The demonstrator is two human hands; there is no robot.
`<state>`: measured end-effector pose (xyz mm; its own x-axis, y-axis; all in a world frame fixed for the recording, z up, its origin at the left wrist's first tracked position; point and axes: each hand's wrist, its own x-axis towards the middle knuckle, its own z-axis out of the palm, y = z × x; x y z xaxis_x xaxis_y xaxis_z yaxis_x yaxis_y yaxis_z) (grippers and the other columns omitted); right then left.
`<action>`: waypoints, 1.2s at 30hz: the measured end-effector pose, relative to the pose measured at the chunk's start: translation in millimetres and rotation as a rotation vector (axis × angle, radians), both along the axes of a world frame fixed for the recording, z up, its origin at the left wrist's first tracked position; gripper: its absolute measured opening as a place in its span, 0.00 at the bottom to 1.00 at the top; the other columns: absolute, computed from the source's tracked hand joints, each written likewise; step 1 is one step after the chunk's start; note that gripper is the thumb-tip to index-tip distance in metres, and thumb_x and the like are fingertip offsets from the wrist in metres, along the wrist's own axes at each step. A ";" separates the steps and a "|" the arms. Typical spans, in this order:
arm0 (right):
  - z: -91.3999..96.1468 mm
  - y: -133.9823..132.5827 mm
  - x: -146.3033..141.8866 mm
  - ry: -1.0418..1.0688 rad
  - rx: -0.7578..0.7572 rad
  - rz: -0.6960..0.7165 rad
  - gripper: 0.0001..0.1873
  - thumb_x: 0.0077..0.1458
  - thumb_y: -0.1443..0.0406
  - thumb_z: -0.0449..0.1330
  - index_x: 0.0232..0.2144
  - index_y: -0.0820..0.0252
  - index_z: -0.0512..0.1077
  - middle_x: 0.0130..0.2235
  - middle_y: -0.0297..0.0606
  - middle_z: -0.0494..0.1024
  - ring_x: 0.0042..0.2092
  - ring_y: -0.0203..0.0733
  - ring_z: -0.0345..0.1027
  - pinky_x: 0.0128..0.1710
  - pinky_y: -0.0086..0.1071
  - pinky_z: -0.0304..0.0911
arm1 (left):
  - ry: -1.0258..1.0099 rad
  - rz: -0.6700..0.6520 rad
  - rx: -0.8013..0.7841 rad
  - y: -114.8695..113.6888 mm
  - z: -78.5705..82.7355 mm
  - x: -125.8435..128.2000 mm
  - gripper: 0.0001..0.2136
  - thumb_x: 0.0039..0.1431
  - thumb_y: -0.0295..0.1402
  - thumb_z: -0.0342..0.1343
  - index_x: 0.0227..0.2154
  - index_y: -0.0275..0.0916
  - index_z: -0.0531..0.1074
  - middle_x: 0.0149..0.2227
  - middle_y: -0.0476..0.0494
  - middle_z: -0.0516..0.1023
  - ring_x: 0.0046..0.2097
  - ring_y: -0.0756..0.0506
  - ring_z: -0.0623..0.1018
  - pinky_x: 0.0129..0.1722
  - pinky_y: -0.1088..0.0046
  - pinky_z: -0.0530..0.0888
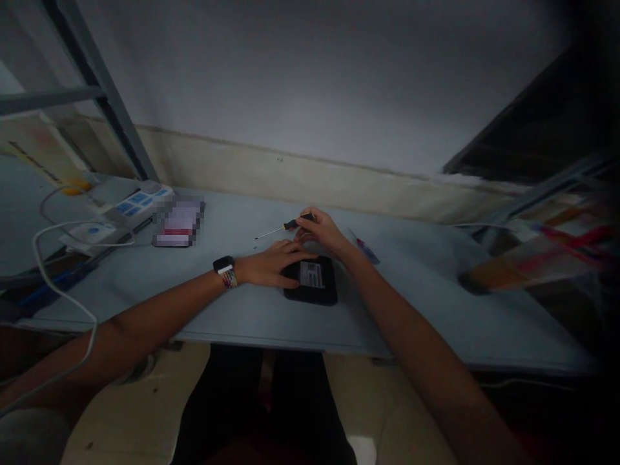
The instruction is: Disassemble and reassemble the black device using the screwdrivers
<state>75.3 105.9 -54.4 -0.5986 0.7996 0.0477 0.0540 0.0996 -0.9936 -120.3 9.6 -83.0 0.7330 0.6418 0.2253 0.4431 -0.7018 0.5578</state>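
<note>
So the black box with the pale label [317,292] is lying flat on the table [232,316], near the front edge and right in front of the person. The left hand [271,265] is resting over its far left part, fingers spread out and not clenched, with the thumb lying by the label and the other fingers reaching along the far edge. The right hand [323,234] is hovering around just past the box, and its fingers are gripping the black-and-yellow handle of a screwdriver [290,225], whose thin shaft is pointing off to the left and a bit down. Can't tell if the tip is actually touching anything. A tiny dark bit [255,247] is sitting on the table just below that tip, too small to make out. On the left wrist the person is wearing a dark watch [223,263] and a patterned band [229,278]. A red-and-blue tool [367,250] is lying just beyond the right forearm. Further left, a phone [180,223], partly pixelated, is lying near a white power strip [140,203], and a white cable [62,294] is looping down across the left side. Way over to the right, a blurry see-through container [504,266] is leaning at an angle, and behind it all a plain wall [300,84] is running along the back.
</note>
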 end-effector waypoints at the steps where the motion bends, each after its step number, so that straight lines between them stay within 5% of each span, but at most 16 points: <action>1: -2.2 2.3 -1.7 0.004 -0.011 0.016 0.26 0.52 0.47 0.73 0.39 0.55 0.68 0.40 0.37 0.85 0.33 0.36 0.77 0.33 0.31 0.73 | 0.004 0.000 0.003 -0.5 -0.2 0.1 0.37 0.63 0.46 0.62 0.73 0.46 0.60 0.72 0.32 0.62 0.72 0.27 0.60 0.73 0.36 0.56; 6: -14.8 7.5 -4.0 0.023 -0.037 0.049 0.25 0.50 0.49 0.75 0.38 0.56 0.71 0.37 0.36 0.85 0.32 0.35 0.76 0.36 0.31 0.73 | 0.013 0.009 -0.002 -1.0 -1.3 0.6 0.39 0.62 0.47 0.64 0.73 0.46 0.60 0.69 0.33 0.66 0.71 0.27 0.61 0.73 0.37 0.56; 18: -24.8 12.2 -4.7 0.062 -0.008 0.117 0.20 0.53 0.53 0.74 0.38 0.57 0.73 0.36 0.36 0.85 0.33 0.37 0.77 0.36 0.32 0.73 | -0.063 0.007 -0.055 0.1 4.8 -2.5 0.26 0.73 0.37 0.49 0.71 0.51 0.64 0.67 0.38 0.68 0.70 0.32 0.63 0.74 0.38 0.53; 36: -32.3 17.8 -6.8 0.117 -0.028 0.085 0.21 0.52 0.52 0.75 0.36 0.57 0.72 0.35 0.37 0.86 0.30 0.36 0.76 0.31 0.29 0.73 | -0.115 -0.014 -0.021 -0.1 0.5 -3.6 0.25 0.76 0.38 0.49 0.72 0.53 0.64 0.63 0.38 0.72 0.65 0.33 0.69 0.70 0.43 0.61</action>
<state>68.5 123.6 -86.7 -0.6556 0.7485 0.0997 -0.0702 0.0711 -0.9950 -123.9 9.6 -82.5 0.7121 0.6370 0.2951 0.3656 -0.6953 0.6188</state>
